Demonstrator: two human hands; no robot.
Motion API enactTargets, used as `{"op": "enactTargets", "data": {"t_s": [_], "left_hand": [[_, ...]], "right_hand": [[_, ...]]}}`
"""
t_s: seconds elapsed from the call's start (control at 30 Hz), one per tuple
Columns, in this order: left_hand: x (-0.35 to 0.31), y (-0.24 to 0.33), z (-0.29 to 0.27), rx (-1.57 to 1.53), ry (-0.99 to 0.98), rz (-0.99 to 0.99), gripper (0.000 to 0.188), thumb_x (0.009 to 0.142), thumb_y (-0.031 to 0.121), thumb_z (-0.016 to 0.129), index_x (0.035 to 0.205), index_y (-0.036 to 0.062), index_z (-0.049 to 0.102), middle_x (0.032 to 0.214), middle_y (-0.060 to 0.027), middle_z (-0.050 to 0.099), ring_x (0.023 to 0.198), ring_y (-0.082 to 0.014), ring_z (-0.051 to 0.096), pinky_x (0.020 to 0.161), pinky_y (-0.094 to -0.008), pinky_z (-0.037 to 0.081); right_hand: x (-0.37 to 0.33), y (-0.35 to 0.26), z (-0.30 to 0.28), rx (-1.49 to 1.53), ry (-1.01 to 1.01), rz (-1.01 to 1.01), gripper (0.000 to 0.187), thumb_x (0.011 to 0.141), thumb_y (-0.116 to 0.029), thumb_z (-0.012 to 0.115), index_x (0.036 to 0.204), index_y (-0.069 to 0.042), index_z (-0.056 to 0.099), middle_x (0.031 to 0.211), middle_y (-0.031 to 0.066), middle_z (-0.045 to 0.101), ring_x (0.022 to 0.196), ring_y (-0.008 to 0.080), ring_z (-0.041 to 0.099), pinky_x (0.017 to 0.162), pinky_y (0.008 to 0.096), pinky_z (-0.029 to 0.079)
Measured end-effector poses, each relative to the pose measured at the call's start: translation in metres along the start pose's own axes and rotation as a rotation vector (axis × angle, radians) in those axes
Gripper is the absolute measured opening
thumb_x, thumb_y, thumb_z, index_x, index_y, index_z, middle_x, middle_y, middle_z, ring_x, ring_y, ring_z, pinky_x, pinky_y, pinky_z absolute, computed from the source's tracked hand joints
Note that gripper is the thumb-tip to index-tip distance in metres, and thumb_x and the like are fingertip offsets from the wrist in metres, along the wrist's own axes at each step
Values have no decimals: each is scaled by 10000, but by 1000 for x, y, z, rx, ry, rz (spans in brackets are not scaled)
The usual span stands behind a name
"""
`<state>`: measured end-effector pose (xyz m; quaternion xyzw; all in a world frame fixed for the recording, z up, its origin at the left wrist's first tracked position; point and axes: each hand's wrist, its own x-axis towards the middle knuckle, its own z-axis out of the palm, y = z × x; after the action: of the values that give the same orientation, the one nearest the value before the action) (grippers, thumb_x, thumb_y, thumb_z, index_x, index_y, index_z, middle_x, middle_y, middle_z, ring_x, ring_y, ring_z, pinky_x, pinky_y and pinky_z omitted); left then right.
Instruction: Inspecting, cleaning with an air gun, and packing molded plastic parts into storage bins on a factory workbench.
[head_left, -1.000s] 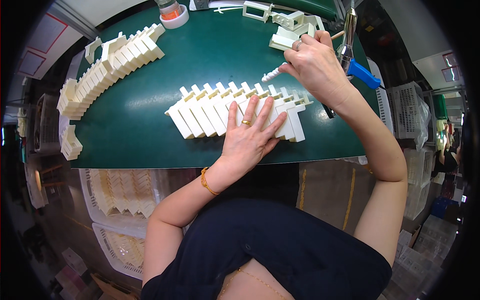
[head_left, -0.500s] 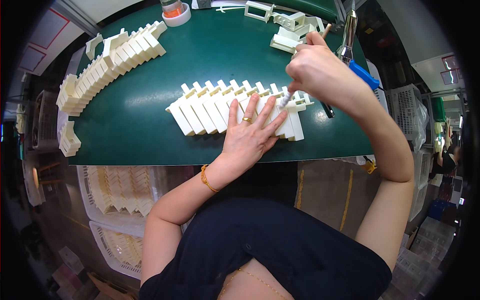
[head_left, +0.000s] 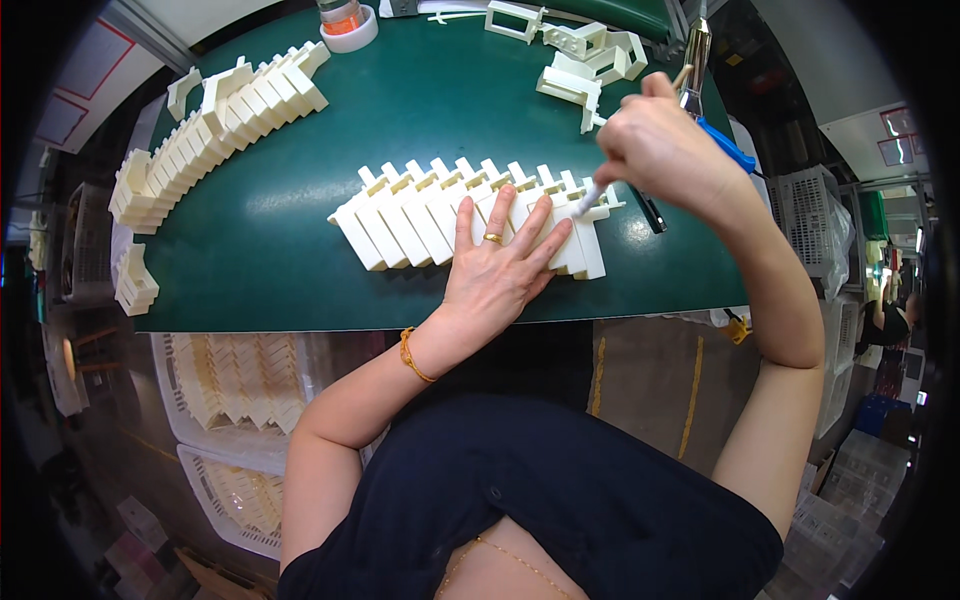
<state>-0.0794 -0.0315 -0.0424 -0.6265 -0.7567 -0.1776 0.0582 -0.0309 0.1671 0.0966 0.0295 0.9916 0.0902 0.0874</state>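
Observation:
A slanted row of overlapping cream plastic parts (head_left: pixel 392 232) lies across the middle of the green table, small tabs pointing to its far side. My left hand (head_left: pixel 495 268) rests flat on the row's right half with its fingers spread, pressing on the parts. Above the row's right end, my right hand (head_left: pixel 668 145) is closed round a thin stick (head_left: pixel 590 200). Its whitish lower end, blurred by motion, meets the parts near the right end, and a brown wooden end pokes out above the fist. Its exact kind does not show.
A curved row of similar parts (head_left: pixel 190 150) lines the table's left side. Loose cream frames (head_left: pixel 570 85) lie at the far right beside a metal tool with a blue holder (head_left: pixel 725 145). A black pen-like object (head_left: pixel 648 212) is near my right hand. Baskets of parts (head_left: pixel 235 375) stand below left.
My right hand has shifted slightly right and nearer, and the stick's white end has moved right along the row. My left hand keeps its place on the parts.

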Motion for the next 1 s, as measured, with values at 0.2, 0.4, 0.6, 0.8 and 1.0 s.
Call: {"op": "enactTargets", "data": {"t_s": [0.2,0.4,0.6,0.8,1.0], "left_hand": [[1,1,-1,-2,10,18,603,789,333,657,1347,253,445,1376,-18,415,1322,-348,317,1037,-630,198],[1,2,0,25,16,22,606,786,349,658,1347,256,446,1378,-19,417,1314,-343,323,1035,-623,209],[-1,2,1,51,48,23,593,787,357,659,1340,269,464,1375,-23,430,1283,-339,354,1030,-598,225],[0,3,2,45,65,31,578,792,356,661,1332,260,479,1377,-35,433,1280,-348,360,1036,-580,224],[1,3,-17,-116,40,11,567,810,330,654,1325,169,479,1391,-113,406,1306,-362,334,1048,-578,222]], "right_hand": [[-13,14,25,-23,342,173,266,747,-305,711,656,-70,625,626,52,574,724,219,547,839,378,331],[-22,-7,37,-89,525,10,248,762,-282,697,671,-68,610,638,37,563,745,201,528,840,370,335],[-47,-2,22,137,300,16,227,763,-267,707,685,-67,632,637,29,569,740,200,532,823,367,335],[-79,38,107,333,420,675,149,843,-213,628,833,-67,654,778,78,650,806,265,603,769,435,417],[-96,20,174,354,735,733,257,891,-197,569,1085,-32,609,1171,164,577,1084,328,531,908,404,414]]}}
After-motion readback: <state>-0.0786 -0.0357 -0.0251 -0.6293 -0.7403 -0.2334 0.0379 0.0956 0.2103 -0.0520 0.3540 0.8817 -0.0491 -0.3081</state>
